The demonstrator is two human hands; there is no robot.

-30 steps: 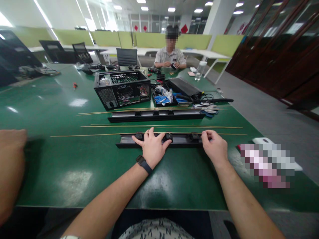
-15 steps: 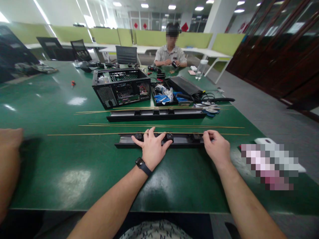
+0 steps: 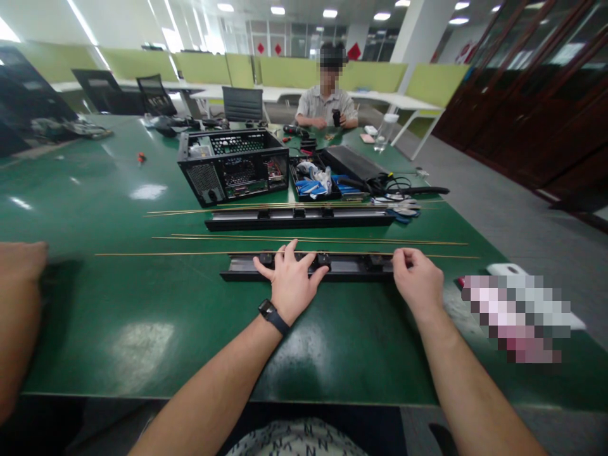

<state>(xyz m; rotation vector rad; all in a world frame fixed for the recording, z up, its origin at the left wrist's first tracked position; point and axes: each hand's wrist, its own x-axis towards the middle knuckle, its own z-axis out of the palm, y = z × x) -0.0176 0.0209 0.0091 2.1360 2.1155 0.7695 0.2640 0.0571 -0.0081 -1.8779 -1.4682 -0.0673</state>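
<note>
My left hand [image 3: 294, 275], with a dark watch on the wrist, lies with fingers spread across a black metal channel [image 3: 349, 277]. Its fingers rest around the small black blocks [image 3: 323, 261] set along the channel. A thin brass-coloured rod [image 3: 156, 254] runs along the channel's back edge, passing at my left fingertips. At the channel's right end my right hand [image 3: 418, 282] pinches this rod between thumb and fingers; the rod sticks out beyond it to the right. Another black block [image 3: 373, 261] sits in the channel between my hands.
Behind lie more thin rods [image 3: 213, 237] and a second black channel [image 3: 299, 220]. Farther back stand an open computer case [image 3: 232, 168] and a tray of gloves [image 3: 311, 180]. A person [image 3: 327, 104] sits opposite; another person's arm [image 3: 19, 304] is at left.
My right hand and the rod have shifted slightly right. My left hand stays spread on the channel. The person opposite now holds a dark object upright.
</note>
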